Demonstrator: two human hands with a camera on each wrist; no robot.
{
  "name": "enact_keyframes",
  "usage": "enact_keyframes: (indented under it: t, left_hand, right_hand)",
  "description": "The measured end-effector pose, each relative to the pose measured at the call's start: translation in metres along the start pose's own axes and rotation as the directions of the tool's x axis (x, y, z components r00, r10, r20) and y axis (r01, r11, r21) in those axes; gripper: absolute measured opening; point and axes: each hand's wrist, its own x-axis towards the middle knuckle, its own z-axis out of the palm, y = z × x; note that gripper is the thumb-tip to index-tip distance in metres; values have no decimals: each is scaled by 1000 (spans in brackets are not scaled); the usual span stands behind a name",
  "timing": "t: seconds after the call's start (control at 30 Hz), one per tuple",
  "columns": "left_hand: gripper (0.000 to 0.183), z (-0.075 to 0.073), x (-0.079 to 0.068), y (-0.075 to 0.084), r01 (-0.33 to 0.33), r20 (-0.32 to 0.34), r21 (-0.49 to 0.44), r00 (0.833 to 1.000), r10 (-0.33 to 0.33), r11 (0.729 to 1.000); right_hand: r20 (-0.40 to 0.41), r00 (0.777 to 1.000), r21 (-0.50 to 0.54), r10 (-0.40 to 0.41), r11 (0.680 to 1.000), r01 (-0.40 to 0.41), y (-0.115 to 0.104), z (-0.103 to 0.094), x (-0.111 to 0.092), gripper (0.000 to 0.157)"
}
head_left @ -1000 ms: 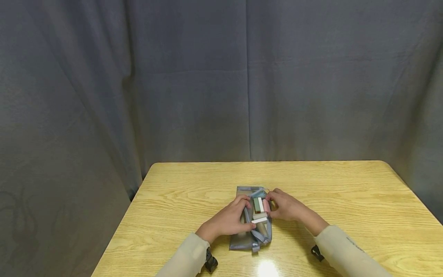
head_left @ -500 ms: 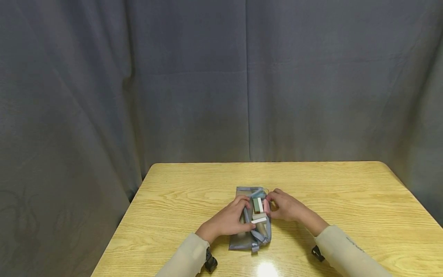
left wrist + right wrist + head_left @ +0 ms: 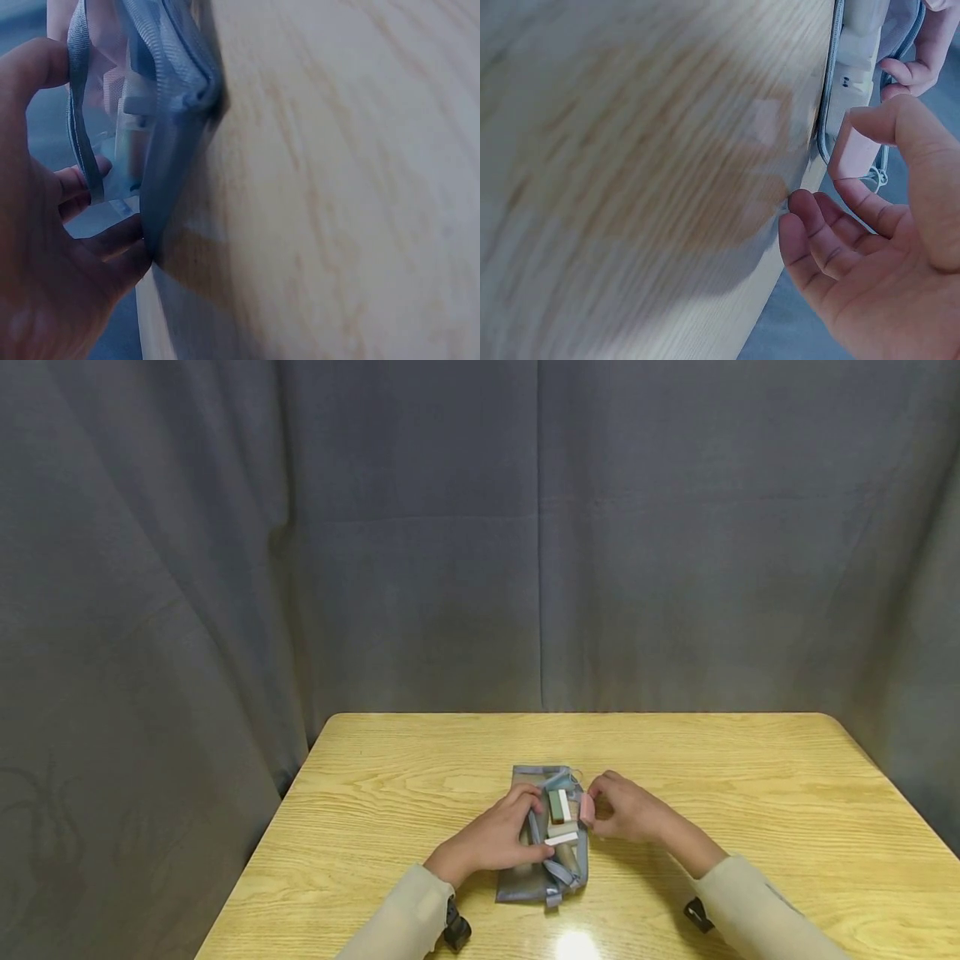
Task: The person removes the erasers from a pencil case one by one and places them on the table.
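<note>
Pouch [image 3: 542, 852] contents partly hidden under left hand [image 3: 491, 839]

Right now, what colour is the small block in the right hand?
Pink; the small block shows best in the right wrist view.

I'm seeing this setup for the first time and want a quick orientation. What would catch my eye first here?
The two hands meeting at a grey mesh pouch lying near the front middle of the wooden table. The left hand holds the pouch's edge open, with small blocks showing inside, while the right hand pinches a pink block just right of the opening. Behind it all hangs a dark grey curtain.
</note>
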Motion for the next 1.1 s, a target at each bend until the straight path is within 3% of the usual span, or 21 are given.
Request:
enact_keyframes:
  t: [0.57,1.1]
  left_hand:
    - [54,0,-1,-2,-6,5,-7,1000,6,1000]
    - [55,0,-1,-1,-17,4,-12,1000,18,1000]
  right_hand:
    - [-83,993,7,-86,996,87,17,-18,-31,37]
    - [-119,991,12,-65,998,67,30,-34,-53,37]
